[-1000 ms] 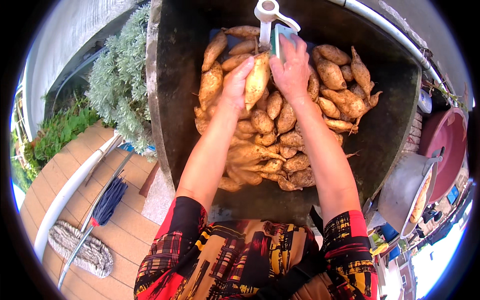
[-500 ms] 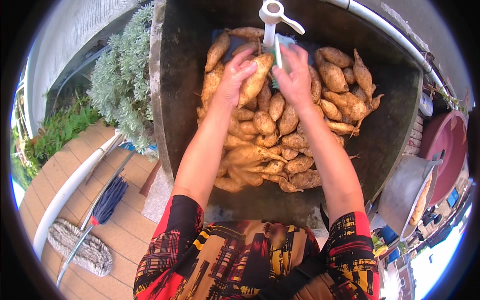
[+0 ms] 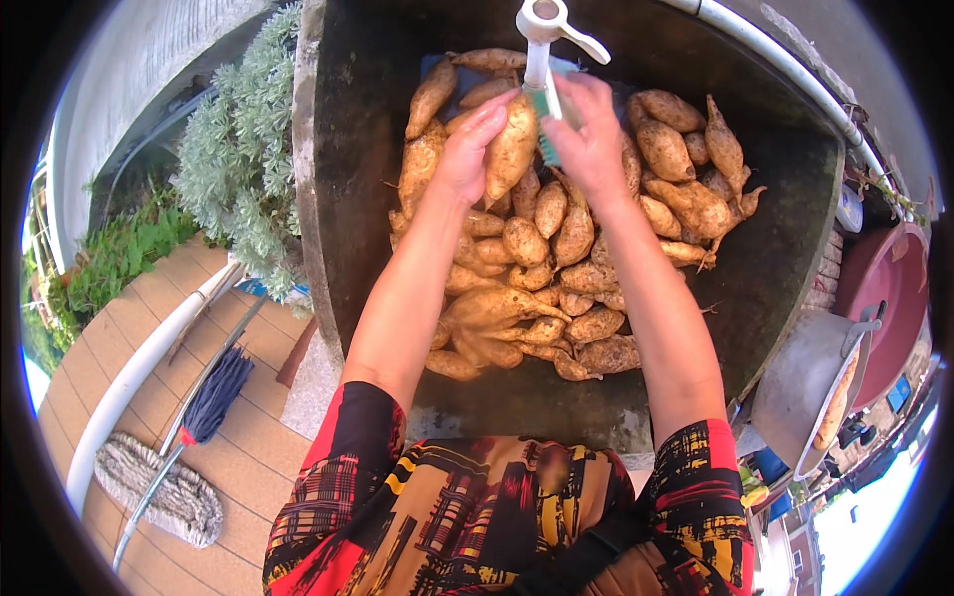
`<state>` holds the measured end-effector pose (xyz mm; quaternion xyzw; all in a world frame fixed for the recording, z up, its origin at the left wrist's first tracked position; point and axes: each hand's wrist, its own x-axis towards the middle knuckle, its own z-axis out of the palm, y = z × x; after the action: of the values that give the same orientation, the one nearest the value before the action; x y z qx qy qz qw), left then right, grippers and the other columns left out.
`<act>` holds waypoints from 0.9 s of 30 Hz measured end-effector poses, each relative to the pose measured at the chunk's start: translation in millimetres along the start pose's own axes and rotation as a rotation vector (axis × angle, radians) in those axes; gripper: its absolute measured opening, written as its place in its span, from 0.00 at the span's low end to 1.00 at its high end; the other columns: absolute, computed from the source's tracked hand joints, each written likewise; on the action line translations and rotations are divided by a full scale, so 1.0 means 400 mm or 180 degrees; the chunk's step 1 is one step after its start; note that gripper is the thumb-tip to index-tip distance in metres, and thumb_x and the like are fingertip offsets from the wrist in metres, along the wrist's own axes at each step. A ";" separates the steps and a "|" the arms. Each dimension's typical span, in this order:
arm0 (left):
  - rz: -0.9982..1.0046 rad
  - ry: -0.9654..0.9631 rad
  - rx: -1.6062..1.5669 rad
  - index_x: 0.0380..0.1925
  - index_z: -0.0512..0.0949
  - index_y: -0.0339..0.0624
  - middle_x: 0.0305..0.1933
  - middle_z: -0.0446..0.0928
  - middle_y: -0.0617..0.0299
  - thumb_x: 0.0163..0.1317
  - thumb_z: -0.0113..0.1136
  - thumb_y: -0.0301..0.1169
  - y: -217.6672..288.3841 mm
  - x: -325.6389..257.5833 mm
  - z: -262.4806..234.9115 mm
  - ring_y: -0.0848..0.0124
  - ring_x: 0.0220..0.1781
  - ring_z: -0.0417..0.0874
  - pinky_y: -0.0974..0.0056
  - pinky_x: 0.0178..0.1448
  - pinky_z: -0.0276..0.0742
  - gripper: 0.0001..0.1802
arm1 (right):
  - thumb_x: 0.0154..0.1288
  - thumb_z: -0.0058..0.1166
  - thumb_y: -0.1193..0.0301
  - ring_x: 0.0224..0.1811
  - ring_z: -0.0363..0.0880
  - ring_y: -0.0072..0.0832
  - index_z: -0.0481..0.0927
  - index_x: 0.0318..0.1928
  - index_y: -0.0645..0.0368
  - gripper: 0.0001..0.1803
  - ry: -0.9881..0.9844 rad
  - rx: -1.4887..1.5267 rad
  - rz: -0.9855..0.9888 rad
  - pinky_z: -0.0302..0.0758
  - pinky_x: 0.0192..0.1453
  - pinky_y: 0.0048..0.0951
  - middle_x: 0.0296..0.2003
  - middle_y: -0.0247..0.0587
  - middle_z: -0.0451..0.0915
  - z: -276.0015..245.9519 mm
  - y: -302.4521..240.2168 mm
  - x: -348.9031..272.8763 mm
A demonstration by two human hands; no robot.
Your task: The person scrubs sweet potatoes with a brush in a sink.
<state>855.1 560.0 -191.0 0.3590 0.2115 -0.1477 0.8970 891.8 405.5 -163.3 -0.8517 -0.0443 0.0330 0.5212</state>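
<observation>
While the left hand point(image 3: 465, 161) grips 1 sweet potato point(image 3: 512, 151) near the sink's point(image 3: 343, 189) 12 o'clock, presumably upright so its side faces the bristles point(image 3: 548, 149), the right hand's point(image 3: 590, 139) fingers clasp a brush point(image 3: 554, 99) (bristles toward 9 o'clock) by the tap point(image 3: 538, 55), with heaped potatoes point(image 3: 525, 242) toward 6 o'clock.

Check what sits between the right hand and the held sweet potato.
The head view shows a green-bristled brush there, in the right hand.

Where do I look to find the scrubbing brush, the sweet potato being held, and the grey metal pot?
Scrubbing brush point(image 3: 548, 147): head view, on its green bristles.
Held sweet potato point(image 3: 511, 149): head view, on its middle.
Grey metal pot point(image 3: 800, 382): head view, on its outer wall.
</observation>
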 end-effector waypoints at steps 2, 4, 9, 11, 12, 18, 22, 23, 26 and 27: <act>0.0257 0.0314 0.0040 0.62 0.71 0.37 0.56 0.78 0.54 0.71 0.52 0.35 -0.019 0.014 -0.049 0.68 0.57 0.79 0.64 0.63 0.74 0.23 | 0.46 0.58 0.69 0.53 0.71 0.49 0.82 0.52 0.50 0.27 -0.0222 -0.0832 -0.0598 0.74 0.57 0.40 0.59 0.47 0.69 0.023 -0.121 -0.129; -0.0273 -0.0206 -0.0441 0.64 0.68 0.36 0.57 0.77 0.54 0.72 0.50 0.35 -0.015 0.015 -0.050 0.67 0.59 0.77 0.62 0.65 0.72 0.24 | 0.45 0.58 0.69 0.52 0.71 0.49 0.82 0.52 0.50 0.28 -0.0506 -0.1069 -0.0739 0.74 0.56 0.40 0.59 0.48 0.68 0.035 -0.151 -0.226; -0.0015 -0.0020 -0.0254 0.69 0.62 0.37 0.61 0.73 0.53 0.72 0.47 0.31 -0.037 0.007 -0.049 0.66 0.62 0.75 0.61 0.68 0.69 0.26 | 0.49 0.57 0.67 0.54 0.72 0.49 0.80 0.52 0.51 0.25 0.0087 -0.0701 -0.0180 0.75 0.56 0.45 0.56 0.47 0.71 0.019 -0.081 -0.078; -0.0132 -0.0179 -0.0368 0.68 0.62 0.37 0.62 0.73 0.54 0.72 0.49 0.30 -0.019 -0.002 0.009 0.67 0.62 0.74 0.62 0.68 0.69 0.26 | 0.51 0.56 0.66 0.52 0.74 0.49 0.80 0.53 0.50 0.25 0.0253 -0.0718 0.0062 0.74 0.56 0.44 0.57 0.46 0.71 -0.003 -0.006 0.009; -0.0175 -0.0205 -0.0467 0.68 0.62 0.36 0.63 0.72 0.55 0.71 0.51 0.29 -0.004 -0.016 0.017 0.67 0.62 0.74 0.62 0.68 0.69 0.27 | 0.52 0.56 0.65 0.51 0.75 0.49 0.79 0.54 0.50 0.25 0.0271 -0.0771 0.0014 0.74 0.56 0.44 0.57 0.46 0.71 -0.001 -0.004 0.029; -0.0953 -0.0251 -0.1399 0.50 0.76 0.35 0.49 0.82 0.51 0.65 0.59 0.49 -0.006 0.061 -0.123 0.61 0.45 0.86 0.57 0.50 0.84 0.27 | 0.45 0.59 0.72 0.56 0.69 0.52 0.78 0.53 0.57 0.28 -0.0261 -0.0679 -0.0944 0.72 0.59 0.45 0.59 0.56 0.67 0.031 -0.134 -0.211; -0.0991 -0.0475 -0.1483 0.55 0.74 0.37 0.52 0.80 0.52 0.69 0.51 0.53 -0.025 0.053 -0.051 0.62 0.52 0.83 0.56 0.59 0.79 0.29 | 0.46 0.59 0.72 0.58 0.69 0.53 0.77 0.54 0.58 0.28 -0.0003 -0.0697 -0.0778 0.71 0.61 0.46 0.58 0.56 0.67 0.024 -0.095 -0.177; -0.0714 -0.0235 -0.1294 0.55 0.74 0.37 0.50 0.81 0.53 0.71 0.51 0.49 -0.019 0.050 -0.005 0.63 0.51 0.83 0.59 0.57 0.81 0.26 | 0.48 0.58 0.71 0.58 0.69 0.53 0.76 0.54 0.58 0.28 0.0125 -0.0632 -0.0553 0.70 0.61 0.46 0.57 0.55 0.67 0.014 -0.079 -0.133; -0.0667 -0.0288 -0.0905 0.56 0.72 0.37 0.52 0.80 0.52 0.73 0.43 0.51 -0.011 0.060 -0.020 0.62 0.53 0.82 0.59 0.59 0.79 0.28 | 0.50 0.58 0.70 0.55 0.70 0.53 0.75 0.55 0.58 0.27 0.0489 -0.0616 -0.0436 0.71 0.60 0.46 0.58 0.53 0.67 0.003 -0.042 -0.043; -0.0653 -0.0313 -0.0906 0.56 0.72 0.37 0.52 0.80 0.52 0.73 0.43 0.51 -0.003 0.065 0.010 0.62 0.53 0.82 0.59 0.59 0.79 0.28 | 0.51 0.58 0.70 0.54 0.71 0.53 0.75 0.55 0.58 0.27 0.0569 -0.0621 -0.0385 0.71 0.59 0.45 0.58 0.53 0.67 0.004 -0.047 -0.043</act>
<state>878.2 553.4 -202.0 0.1973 0.2218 -0.2244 0.9282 873.7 413.4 -146.9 -0.8936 -0.0519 -0.0790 0.4388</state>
